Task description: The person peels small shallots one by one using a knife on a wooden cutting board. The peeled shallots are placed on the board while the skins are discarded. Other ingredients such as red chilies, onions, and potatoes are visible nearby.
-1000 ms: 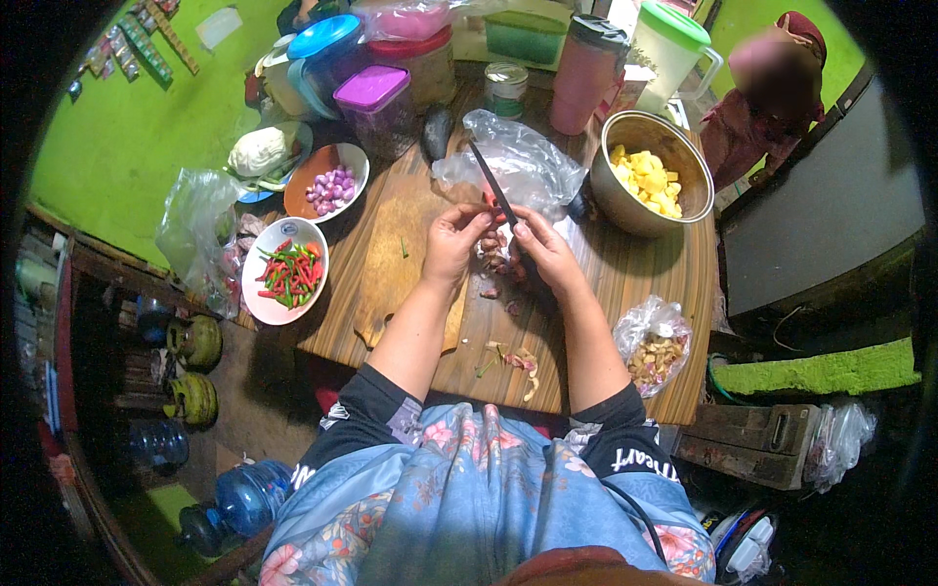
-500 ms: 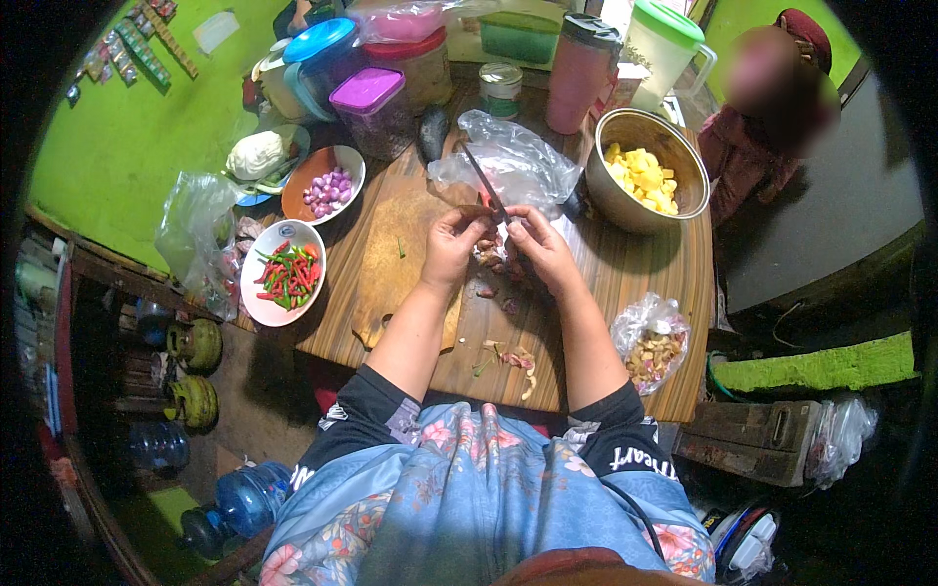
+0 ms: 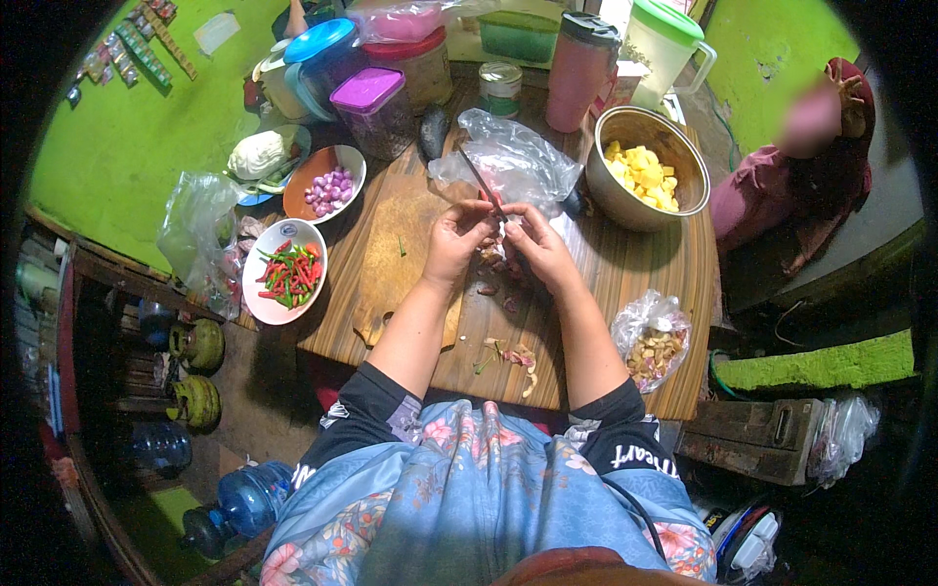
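Bright green walls close in the room, and through the head camera I look down on a striped wooden table, with lidded containers and jugs crowding its far edge. A person in a pink sleeve stands beyond the table's right side.

The thing in use is a dark, slim knife, up above the tabletop between the two hands. Its long axis slants away from me and leftward, the tip reaching over a crumpled clear bag and the lower end running into the fingers of the right hand. That hand is the nearer one; I read its thumb and fingers as closed on the knife. The left hand sits just left of the blade, thumb and fingertips drawn in to a narrow pinch. A small pale bit shows between the hands, but I can't tell whether the left fingers grip it.

Straight below the fingertips, toward me, lies a small heap of reddish-brown bulbs. Peel scraps lie nearer the edge. Left of the left hand I have the cutting board, then bowls of purple bulbs and chillies; right of the right hand, a metal pot of yellow chunks and a bag of peelings.
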Motion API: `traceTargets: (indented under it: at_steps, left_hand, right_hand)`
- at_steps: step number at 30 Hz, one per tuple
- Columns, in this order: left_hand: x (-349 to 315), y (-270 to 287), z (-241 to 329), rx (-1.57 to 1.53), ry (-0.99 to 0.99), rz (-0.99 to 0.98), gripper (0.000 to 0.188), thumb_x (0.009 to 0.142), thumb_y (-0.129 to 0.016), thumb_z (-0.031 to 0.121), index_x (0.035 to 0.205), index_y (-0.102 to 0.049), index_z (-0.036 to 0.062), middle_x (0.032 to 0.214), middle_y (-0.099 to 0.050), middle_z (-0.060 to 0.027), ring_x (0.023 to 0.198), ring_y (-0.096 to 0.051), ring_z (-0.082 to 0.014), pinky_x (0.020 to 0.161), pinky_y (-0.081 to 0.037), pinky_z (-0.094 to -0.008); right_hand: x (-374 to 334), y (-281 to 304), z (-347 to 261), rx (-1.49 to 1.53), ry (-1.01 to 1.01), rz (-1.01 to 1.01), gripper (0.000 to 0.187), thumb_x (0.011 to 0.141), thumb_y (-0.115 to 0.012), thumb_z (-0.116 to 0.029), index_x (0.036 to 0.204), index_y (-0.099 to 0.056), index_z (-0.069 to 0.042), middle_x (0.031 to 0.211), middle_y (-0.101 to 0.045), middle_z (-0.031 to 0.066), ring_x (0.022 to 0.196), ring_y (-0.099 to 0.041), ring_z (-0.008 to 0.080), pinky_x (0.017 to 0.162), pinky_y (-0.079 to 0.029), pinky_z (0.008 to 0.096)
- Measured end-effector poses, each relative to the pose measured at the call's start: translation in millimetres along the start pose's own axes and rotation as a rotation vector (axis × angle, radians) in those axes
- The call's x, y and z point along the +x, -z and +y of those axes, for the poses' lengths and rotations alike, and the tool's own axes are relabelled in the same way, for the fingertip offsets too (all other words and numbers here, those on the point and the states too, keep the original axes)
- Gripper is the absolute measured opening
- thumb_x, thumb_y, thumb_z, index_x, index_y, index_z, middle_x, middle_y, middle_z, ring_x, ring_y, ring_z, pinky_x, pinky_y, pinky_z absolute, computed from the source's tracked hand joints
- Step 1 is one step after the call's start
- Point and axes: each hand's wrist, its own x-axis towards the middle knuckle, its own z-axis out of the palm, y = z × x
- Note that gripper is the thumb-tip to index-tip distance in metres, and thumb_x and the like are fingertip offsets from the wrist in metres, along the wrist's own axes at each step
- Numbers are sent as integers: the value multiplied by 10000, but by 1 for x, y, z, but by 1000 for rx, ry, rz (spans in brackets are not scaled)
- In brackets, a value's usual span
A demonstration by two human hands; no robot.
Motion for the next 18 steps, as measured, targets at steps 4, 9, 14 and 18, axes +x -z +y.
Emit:
traceTargets:
  at_steps: [4, 9, 14, 18]
  left_hand:
    - [4, 4, -2, -31, 32, 3, 177, 815, -605, 55, 981, -553, 20, 885, -618, -55, 722, -603, -117, 635, -512, -244]
    - [4, 3, 0, -44, 60, 16, 174, 821, -598, 57, 981, -546, 11, 864, -623, -61, 693, -605, -118, 619, -514, -247]
    - [4, 3, -1, -14, 33, 24, 149, 825, -603, 81, 954, -571, 13, 862, -626, -52, 701, -605, -119, 622, -506, -244]
    - [-2, 6, -5, -12, 17, 32, 135, 824, -609, 90, 934, -591, 14, 865, -627, -47, 722, -601, -114, 638, -493, -238]
  right_hand:
    - [1, 2, 5, 23, -32, 32, 292, 895, -522, -252, 1116, -497, -64, 962, -559, 23, 875, -528, 87, 758, -442, 242]
    - [1, 9, 4, 80, -76, 22, 335, 901, -507, -255, 1179, -481, -70, 998, -553, 24, 872, -527, 89, 771, -438, 244]
    - [-1, 0, -2, 37, 0, -32, 376, 899, -504, -255, 1227, -456, -76, 975, -524, 17, 808, -504, 82, 724, -415, 230]
    - [-5, -2, 7, -62, 41, -6, 363, 903, -499, -235, 1224, -447, -75, 792, -508, -22, 646, -452, 41, 556, -385, 183]
